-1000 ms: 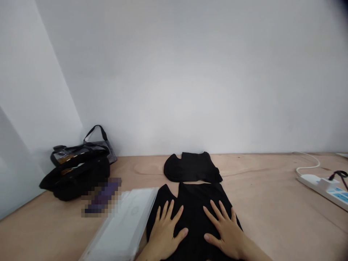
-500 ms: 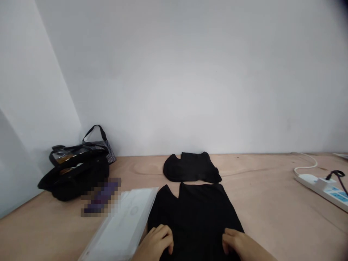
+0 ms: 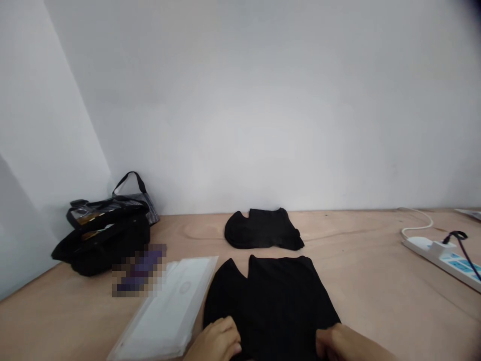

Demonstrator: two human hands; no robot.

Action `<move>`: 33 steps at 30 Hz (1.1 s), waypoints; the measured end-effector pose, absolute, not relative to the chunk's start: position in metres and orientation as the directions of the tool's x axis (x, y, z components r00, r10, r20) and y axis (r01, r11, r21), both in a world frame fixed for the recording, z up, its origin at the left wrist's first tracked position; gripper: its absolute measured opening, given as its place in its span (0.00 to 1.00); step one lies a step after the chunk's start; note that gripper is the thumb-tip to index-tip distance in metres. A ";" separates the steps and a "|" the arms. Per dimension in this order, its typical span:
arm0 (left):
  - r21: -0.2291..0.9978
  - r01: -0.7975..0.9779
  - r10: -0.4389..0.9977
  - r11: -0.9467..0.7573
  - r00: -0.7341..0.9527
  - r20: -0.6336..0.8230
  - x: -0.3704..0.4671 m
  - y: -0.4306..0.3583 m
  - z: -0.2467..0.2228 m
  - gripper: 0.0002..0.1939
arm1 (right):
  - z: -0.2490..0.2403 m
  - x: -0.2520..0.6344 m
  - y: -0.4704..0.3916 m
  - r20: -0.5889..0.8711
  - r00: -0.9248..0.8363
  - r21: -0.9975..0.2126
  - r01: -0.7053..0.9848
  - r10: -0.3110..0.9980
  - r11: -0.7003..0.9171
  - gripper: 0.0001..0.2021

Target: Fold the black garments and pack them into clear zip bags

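A black cloth piece (image 3: 278,301) with a V-shaped notch in its far edge lies flat before me. My left hand (image 3: 218,340) rests at its near left edge, with curled fingers closed on the fabric. At the near right edge, my right hand (image 3: 336,343) also has its fingers closed on the cloth; the fingertips are partly hidden. Beyond it, close to the wall, a second black cloth piece (image 3: 265,229) of similar notched outline lies folded or layered. To the left of my left hand is a stack of clear plastic packets (image 3: 169,306) with white contents.
A black bag (image 3: 108,250) and a striped bag (image 3: 152,208) stand at the left wall. A purple item (image 3: 141,271), blurred out, lies beside the packets. On the right, a white power strip (image 3: 443,258) has a plug and cables. The wooden table (image 3: 376,281) meets the wall behind.
Both hands have moved slightly toward me, the right one also outward. The near cloth has shifted a little toward me, widening the gap to the far cloth.
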State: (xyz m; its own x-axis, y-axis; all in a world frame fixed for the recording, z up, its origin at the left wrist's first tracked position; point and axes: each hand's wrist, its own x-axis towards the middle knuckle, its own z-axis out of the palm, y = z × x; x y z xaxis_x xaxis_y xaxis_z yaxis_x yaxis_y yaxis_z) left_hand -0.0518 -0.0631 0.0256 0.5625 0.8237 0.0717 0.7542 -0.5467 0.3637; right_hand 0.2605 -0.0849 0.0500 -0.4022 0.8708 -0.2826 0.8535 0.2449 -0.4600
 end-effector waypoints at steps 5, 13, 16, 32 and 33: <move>0.240 0.911 0.941 -0.335 0.309 0.141 -0.024 -0.048 0.055 0.15 | 0.075 0.253 -0.051 -0.110 -0.329 -0.161 0.937 0.938 0.310 0.22; 0.122 0.991 0.985 -0.058 0.037 0.171 0.000 0.027 0.060 0.11 | 0.066 0.230 0.032 0.068 -0.166 0.030 0.986 0.984 0.165 0.17; 0.125 0.992 0.984 -0.027 0.004 0.180 0.001 0.050 0.053 0.10 | 0.052 0.229 0.050 0.123 -0.107 0.008 0.994 0.987 0.106 0.16; 0.152 0.902 0.894 -0.405 0.355 0.274 0.009 0.033 0.018 0.20 | 0.014 0.208 0.029 0.192 -0.325 -0.238 0.900 0.926 0.365 0.24; 0.148 0.908 0.907 -0.391 0.353 0.230 0.008 0.033 0.014 0.22 | 0.011 0.208 0.026 0.128 -0.330 -0.251 0.901 0.935 0.353 0.27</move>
